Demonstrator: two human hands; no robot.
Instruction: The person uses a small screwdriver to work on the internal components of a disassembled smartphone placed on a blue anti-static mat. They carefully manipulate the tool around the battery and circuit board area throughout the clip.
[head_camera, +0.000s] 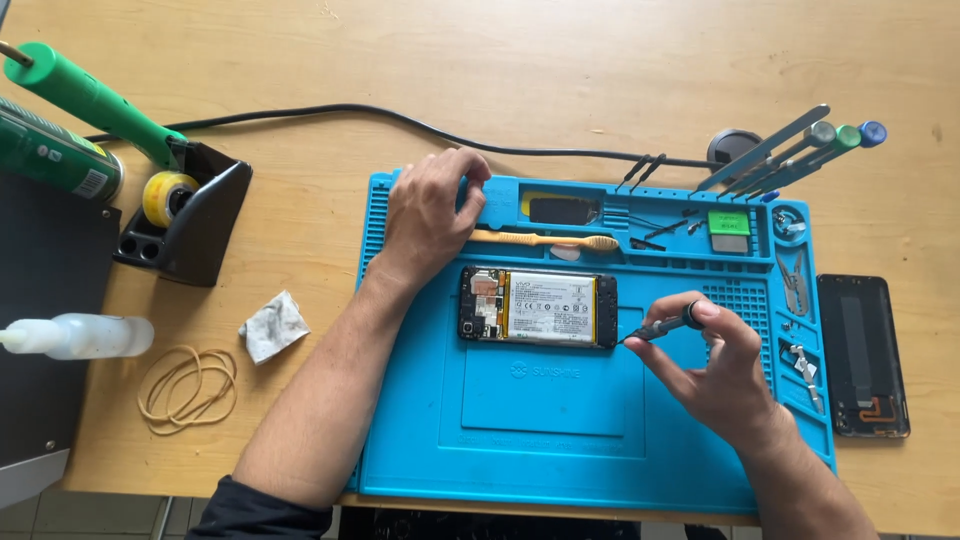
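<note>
The right hand pinches a slim dark precision screwdriver, its tip at the right end of the opened black smartphone lying mid-way on the blue silicone repair mat. The left hand, fingers curled and holding nothing, rests on the mat's far-left trays, near a yellow plastic brush.

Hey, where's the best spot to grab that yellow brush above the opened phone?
Probably the plain handle, pinched from above by its long edges. The yellow brush lies flat in the blue mat's groove, bristles at its right end, and the left hand sits beside the handle end.
</note>
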